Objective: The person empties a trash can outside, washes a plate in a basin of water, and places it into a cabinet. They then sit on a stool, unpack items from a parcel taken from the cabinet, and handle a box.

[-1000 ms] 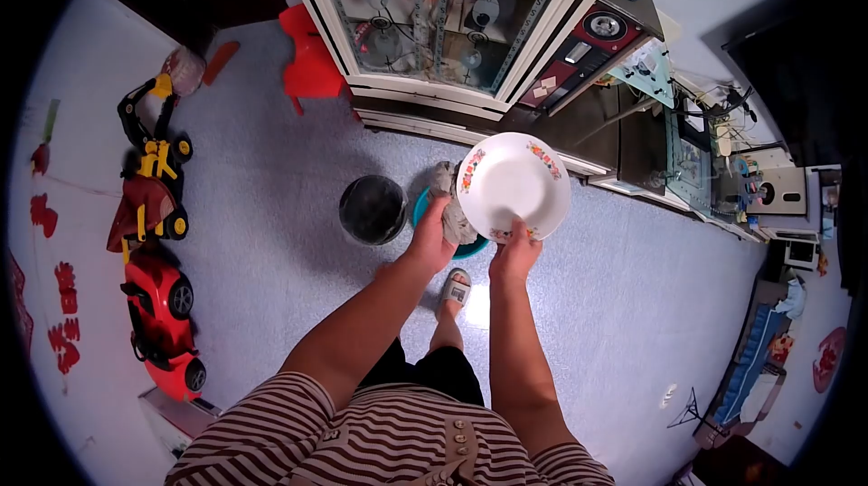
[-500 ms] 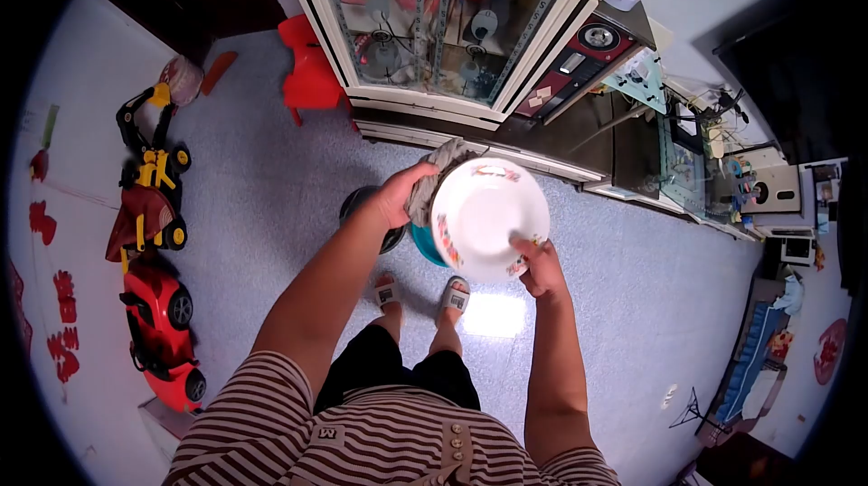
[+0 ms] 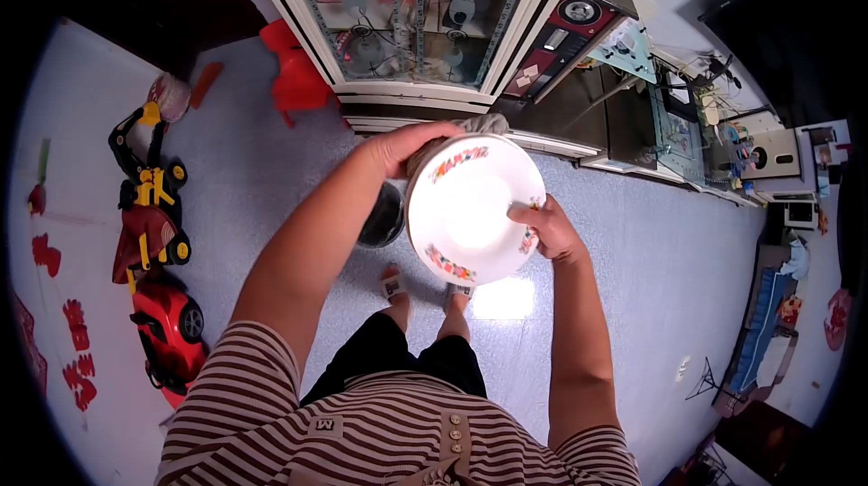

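A white plate (image 3: pixel 472 210) with floral patches on its rim is held up in front of me, over the floor. My right hand (image 3: pixel 551 228) grips its right edge, the thumb lying on the upper face and the fingers hidden beneath. At the plate's upper left, my left hand (image 3: pixel 414 144) is closed on a grey cloth (image 3: pixel 484 124), which is bunched behind the rim. Most of the cloth and the left fingertips are hidden by the plate.
A black bucket (image 3: pixel 385 217) stands on the floor behind the plate. Beyond are a glass-door cabinet (image 3: pixel 411 99) and a red chair (image 3: pixel 297 79). A toy excavator (image 3: pixel 155 188) and a red toy car (image 3: pixel 170 332) line the left wall. At right stands a sofa (image 3: pixel 764 323).
The plate has moved left and turned, its floral patches shifting round. My left hand has slid with the cloth along to its top edge. The teal basin is now hidden.
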A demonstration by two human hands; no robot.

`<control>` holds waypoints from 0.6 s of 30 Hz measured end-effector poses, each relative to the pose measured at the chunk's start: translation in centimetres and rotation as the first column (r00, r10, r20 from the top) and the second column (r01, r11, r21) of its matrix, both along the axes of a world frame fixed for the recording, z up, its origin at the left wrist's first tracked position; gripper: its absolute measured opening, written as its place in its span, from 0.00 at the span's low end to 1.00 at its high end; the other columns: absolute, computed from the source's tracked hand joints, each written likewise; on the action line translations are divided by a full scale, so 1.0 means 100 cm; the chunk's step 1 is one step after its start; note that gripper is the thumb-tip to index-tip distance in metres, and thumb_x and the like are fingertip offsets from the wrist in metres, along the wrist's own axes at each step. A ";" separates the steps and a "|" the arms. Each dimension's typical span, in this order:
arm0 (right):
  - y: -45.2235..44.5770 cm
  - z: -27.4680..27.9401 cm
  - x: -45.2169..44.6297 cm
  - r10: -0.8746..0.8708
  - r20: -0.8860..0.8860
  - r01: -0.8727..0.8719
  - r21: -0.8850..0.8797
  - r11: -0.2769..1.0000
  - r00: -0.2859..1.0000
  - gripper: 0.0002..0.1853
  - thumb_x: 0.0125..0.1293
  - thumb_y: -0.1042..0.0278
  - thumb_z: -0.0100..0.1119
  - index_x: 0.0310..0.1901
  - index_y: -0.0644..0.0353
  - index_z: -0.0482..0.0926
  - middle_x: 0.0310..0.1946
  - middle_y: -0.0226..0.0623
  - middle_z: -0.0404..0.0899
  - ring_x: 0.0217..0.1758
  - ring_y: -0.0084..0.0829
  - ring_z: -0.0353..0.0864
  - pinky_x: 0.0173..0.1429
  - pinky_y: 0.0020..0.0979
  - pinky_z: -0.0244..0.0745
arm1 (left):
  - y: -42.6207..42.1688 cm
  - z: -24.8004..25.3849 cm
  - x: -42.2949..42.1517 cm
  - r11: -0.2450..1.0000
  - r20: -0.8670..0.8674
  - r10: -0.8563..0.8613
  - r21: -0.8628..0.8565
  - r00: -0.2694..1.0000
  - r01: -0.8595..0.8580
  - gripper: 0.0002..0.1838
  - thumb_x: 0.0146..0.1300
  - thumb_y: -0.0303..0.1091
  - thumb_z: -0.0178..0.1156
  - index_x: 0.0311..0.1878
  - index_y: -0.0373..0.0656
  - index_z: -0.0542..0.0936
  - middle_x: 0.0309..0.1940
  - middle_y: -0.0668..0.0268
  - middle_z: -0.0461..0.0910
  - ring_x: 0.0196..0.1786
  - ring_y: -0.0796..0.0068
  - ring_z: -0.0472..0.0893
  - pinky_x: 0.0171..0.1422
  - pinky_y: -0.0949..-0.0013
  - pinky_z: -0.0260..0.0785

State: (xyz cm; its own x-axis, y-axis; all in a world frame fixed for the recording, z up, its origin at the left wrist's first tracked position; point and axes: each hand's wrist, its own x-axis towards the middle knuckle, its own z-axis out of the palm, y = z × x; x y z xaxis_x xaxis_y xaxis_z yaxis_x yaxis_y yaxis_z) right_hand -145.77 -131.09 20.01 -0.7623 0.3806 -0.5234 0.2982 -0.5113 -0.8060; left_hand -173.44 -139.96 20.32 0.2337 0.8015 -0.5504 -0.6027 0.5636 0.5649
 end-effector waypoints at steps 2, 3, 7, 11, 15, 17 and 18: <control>-0.013 0.002 -0.010 -0.254 -0.145 0.235 -0.137 0.962 0.956 0.25 0.57 0.73 0.64 0.56 0.72 0.72 0.45 0.45 0.81 0.44 0.35 0.83 0.50 0.33 0.79 | 0.003 -0.024 0.013 0.953 0.236 0.145 0.229 0.961 -0.200 0.24 0.70 0.45 0.49 0.61 0.38 0.74 0.55 0.57 0.79 0.53 0.70 0.81 0.58 0.63 0.76; -0.019 -0.001 -0.015 -0.342 -0.200 0.310 -0.175 0.934 0.918 0.25 0.58 0.73 0.62 0.57 0.72 0.71 0.46 0.46 0.81 0.45 0.35 0.84 0.50 0.33 0.80 | 0.004 -0.016 0.030 0.912 0.281 0.250 0.254 0.927 -0.323 0.24 0.71 0.46 0.48 0.60 0.38 0.74 0.54 0.58 0.79 0.53 0.69 0.81 0.58 0.63 0.75; -0.034 -0.009 -0.031 -0.537 -0.179 0.490 -0.252 0.835 0.824 0.26 0.60 0.76 0.56 0.60 0.72 0.67 0.50 0.49 0.78 0.49 0.41 0.82 0.54 0.38 0.80 | -0.013 -0.020 0.059 0.854 0.424 0.384 0.176 0.820 -0.491 0.27 0.72 0.47 0.45 0.65 0.38 0.68 0.59 0.56 0.75 0.58 0.62 0.77 0.62 0.60 0.72; -0.046 -0.007 -0.044 -0.733 -0.185 0.658 -0.338 0.673 0.654 0.27 0.60 0.77 0.54 0.62 0.73 0.63 0.55 0.52 0.74 0.53 0.43 0.80 0.58 0.39 0.77 | -0.018 -0.017 0.082 0.795 0.456 0.496 0.104 0.739 -0.597 0.28 0.72 0.50 0.43 0.66 0.41 0.68 0.62 0.58 0.73 0.62 0.61 0.74 0.67 0.56 0.66; -0.031 -0.016 -0.038 -0.831 -0.232 0.750 -0.357 0.556 0.505 0.25 0.61 0.78 0.53 0.61 0.72 0.65 0.52 0.49 0.75 0.51 0.40 0.80 0.55 0.36 0.77 | -0.008 -0.028 0.114 0.760 0.433 0.557 0.078 0.708 -0.645 0.26 0.70 0.50 0.44 0.64 0.44 0.70 0.61 0.62 0.74 0.63 0.65 0.73 0.68 0.59 0.64; -0.025 -0.027 -0.030 -0.870 -0.327 0.865 -0.220 0.450 0.370 0.23 0.62 0.78 0.53 0.59 0.72 0.66 0.51 0.47 0.76 0.48 0.37 0.81 0.52 0.34 0.78 | -0.002 -0.033 0.130 0.722 0.391 0.633 0.011 0.668 -0.691 0.23 0.68 0.47 0.48 0.60 0.45 0.73 0.58 0.65 0.76 0.61 0.67 0.74 0.66 0.61 0.65; -0.024 -0.031 -0.027 -0.874 -0.326 0.868 -0.225 0.443 0.361 0.23 0.62 0.78 0.53 0.59 0.72 0.66 0.51 0.47 0.76 0.48 0.37 0.81 0.52 0.34 0.78 | -0.002 -0.033 0.134 0.728 0.386 0.629 0.012 0.675 -0.685 0.23 0.68 0.47 0.48 0.60 0.45 0.73 0.58 0.65 0.76 0.61 0.67 0.74 0.66 0.61 0.65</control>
State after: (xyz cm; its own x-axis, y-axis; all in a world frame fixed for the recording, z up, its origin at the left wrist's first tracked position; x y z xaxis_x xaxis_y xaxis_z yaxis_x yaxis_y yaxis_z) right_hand -148.44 -133.45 16.93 -0.1232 0.9401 -0.3178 -0.6110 -0.3242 -0.7222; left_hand -160.07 -140.11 17.06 -0.2412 0.8805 -0.4080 -0.9474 -0.1226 0.2956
